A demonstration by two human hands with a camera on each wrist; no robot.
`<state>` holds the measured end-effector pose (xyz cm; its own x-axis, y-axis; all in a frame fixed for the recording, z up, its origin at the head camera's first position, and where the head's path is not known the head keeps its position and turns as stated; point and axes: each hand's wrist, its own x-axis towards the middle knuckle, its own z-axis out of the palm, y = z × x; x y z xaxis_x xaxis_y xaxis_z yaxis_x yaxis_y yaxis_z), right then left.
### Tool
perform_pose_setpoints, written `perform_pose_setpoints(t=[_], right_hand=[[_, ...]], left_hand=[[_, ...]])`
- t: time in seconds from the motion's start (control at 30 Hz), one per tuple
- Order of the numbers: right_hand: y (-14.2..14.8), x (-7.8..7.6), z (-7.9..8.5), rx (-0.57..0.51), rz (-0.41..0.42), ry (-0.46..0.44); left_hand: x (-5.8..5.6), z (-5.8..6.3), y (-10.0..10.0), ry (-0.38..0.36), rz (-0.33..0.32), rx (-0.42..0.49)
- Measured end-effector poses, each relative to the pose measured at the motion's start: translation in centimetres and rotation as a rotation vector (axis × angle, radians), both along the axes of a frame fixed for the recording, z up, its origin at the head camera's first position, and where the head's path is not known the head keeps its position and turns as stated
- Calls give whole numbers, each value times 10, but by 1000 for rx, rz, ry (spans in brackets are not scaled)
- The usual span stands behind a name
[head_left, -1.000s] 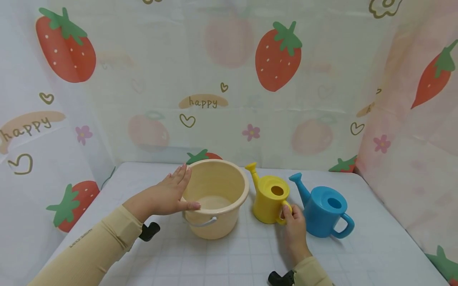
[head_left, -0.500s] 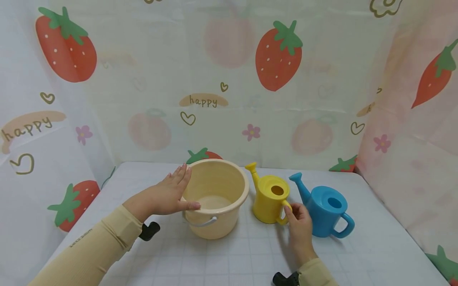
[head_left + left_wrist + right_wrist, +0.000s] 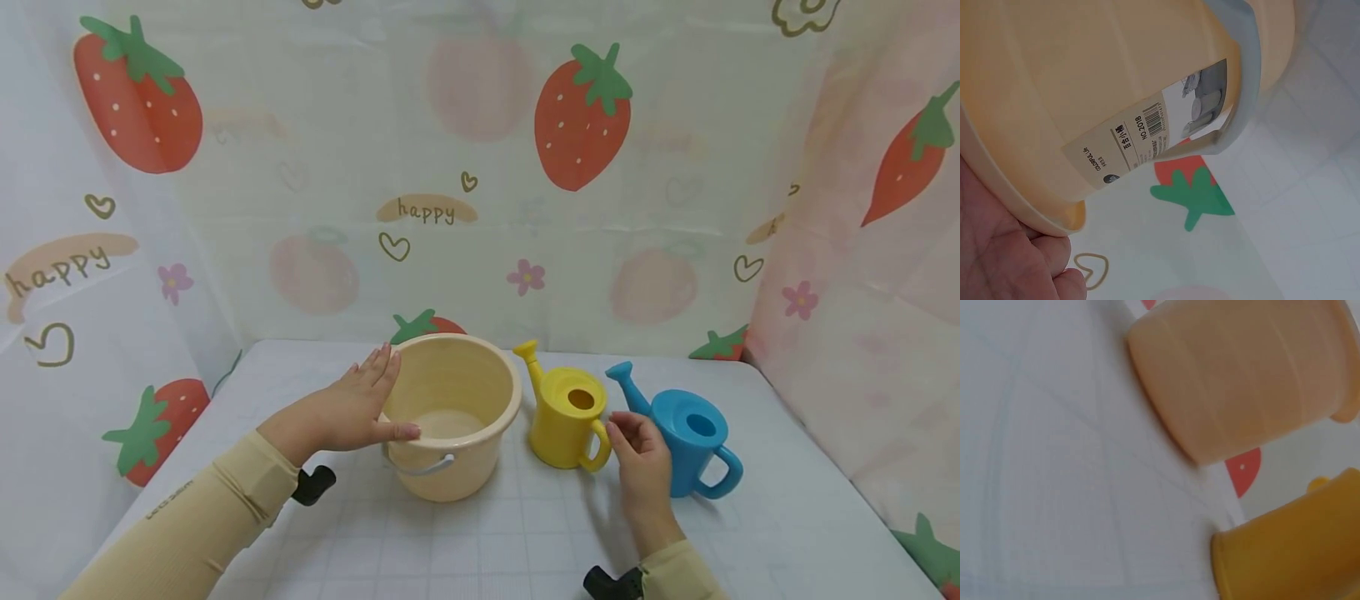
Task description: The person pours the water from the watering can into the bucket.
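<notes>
My left hand (image 3: 348, 410) lies on the left side of a cream bucket (image 3: 450, 467). Its fingers are straight along the rim, and the thumb reaches over the near edge. The left wrist view shows the palm against the rim, beside a printed label (image 3: 1147, 128) on the bucket wall. A small yellow watering can (image 3: 566, 425) stands upright right of the bucket, spout to the back left. Just right of the can's handle is my right hand (image 3: 645, 471), fingers loosely bent and holding nothing. It overlaps a blue watering can (image 3: 686, 450) in the head view.
The bucket's grey handle (image 3: 431, 467) hangs down at its front. All stand on a white table (image 3: 465, 550) with a faint grid. A strawberry-printed curtain (image 3: 480, 150) encloses the back and sides.
My right hand has let go of the yellow watering can's handle and drawn back to the right. The can, the bucket and my left hand have stayed in place.
</notes>
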<state>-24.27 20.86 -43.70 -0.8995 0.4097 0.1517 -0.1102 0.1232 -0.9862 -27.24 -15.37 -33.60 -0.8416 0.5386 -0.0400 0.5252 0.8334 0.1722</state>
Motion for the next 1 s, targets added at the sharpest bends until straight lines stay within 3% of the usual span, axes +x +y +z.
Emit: perform_pose_setpoints(t=[0.2, 0.37, 0.47, 0.6, 0.83, 1.0], right_hand=[[6, -2, 8, 31, 6, 40], [41, -40, -42, 33, -10, 162], [41, -29, -23, 17, -18, 191], [23, 7, 36, 26, -28, 169], [36, 12, 50, 37, -42, 227], [53, 15, 47, 70, -105, 289]], left_hand=[[0, 1, 0, 0, 2, -4], [1, 3, 1, -6, 2, -3], [1, 3, 1, -10, 3, -4], [1, 2, 1, -9, 5, -2], [2, 3, 1, -10, 8, 2], [1, 1, 1, -13, 9, 6]])
